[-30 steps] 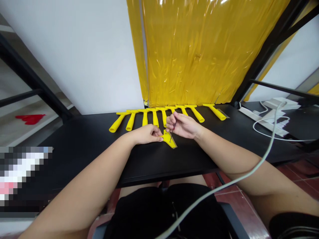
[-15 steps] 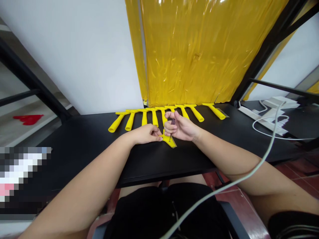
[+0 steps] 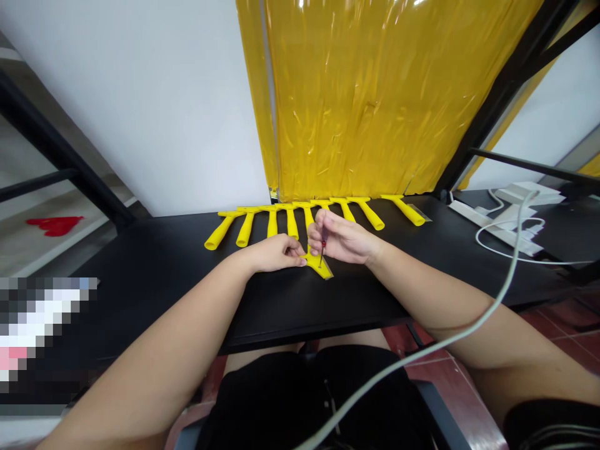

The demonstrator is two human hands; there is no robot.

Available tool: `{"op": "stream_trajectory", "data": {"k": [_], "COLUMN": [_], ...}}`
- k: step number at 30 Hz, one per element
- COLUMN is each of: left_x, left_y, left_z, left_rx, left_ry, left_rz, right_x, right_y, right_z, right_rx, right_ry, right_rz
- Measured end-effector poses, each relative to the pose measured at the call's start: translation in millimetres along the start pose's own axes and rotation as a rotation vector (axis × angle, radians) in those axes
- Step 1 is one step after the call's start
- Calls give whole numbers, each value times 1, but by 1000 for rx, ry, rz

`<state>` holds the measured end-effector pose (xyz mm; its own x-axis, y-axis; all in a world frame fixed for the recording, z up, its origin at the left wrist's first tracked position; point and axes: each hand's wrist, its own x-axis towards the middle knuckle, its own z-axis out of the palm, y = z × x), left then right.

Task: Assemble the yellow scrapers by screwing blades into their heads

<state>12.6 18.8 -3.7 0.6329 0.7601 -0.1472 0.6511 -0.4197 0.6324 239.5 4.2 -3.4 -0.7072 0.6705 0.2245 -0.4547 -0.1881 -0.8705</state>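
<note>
A yellow scraper (image 3: 320, 267) with a thin blade along its wide edge lies on the black table. My left hand (image 3: 280, 252) pinches it near its neck from the left side. In my right hand (image 3: 344, 237) is a small screwdriver (image 3: 322, 253), its dark handle partly hidden by the curled fingers. The screwdriver stands nearly upright, its tip at a small spot on the scraper's head. Part of the scraper's handle is hidden behind my right hand.
Several yellow scrapers (image 3: 246, 229) lie in a row along the table's back edge. One scraper (image 3: 407, 211) at the right has a clear blade. White power strips (image 3: 492, 225) with cables are at the right. A pale cable (image 3: 450, 340) crosses the foreground.
The fingers of my right hand have curled closer together around the screwdriver handle, as if turned. My left hand and the scraper have stayed in place.
</note>
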Motion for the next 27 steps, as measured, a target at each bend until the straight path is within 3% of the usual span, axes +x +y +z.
{"op": "stream_trajectory", "data": {"k": [6,11,17,23,27], "left_x": [0,0,0,1,1], "left_y": [-1,-1,-2,-3,-1], "left_z": [0,0,1,1,0], "left_rx": [-10,-6,-7,-5,3], "left_ry": [6,10,8,0,-1], "left_rz": [1,7,0,11,3], "right_x": [1,1,0,2,2], "right_y": [1,0,1,1,4], "right_z": [0,-1,-2,-2,-4], "right_rx": [14,12,18,-17,-9], "right_ry": [-14,-7,-8,37,-15], "right_rz": [35,-40,35,-35,39]}}
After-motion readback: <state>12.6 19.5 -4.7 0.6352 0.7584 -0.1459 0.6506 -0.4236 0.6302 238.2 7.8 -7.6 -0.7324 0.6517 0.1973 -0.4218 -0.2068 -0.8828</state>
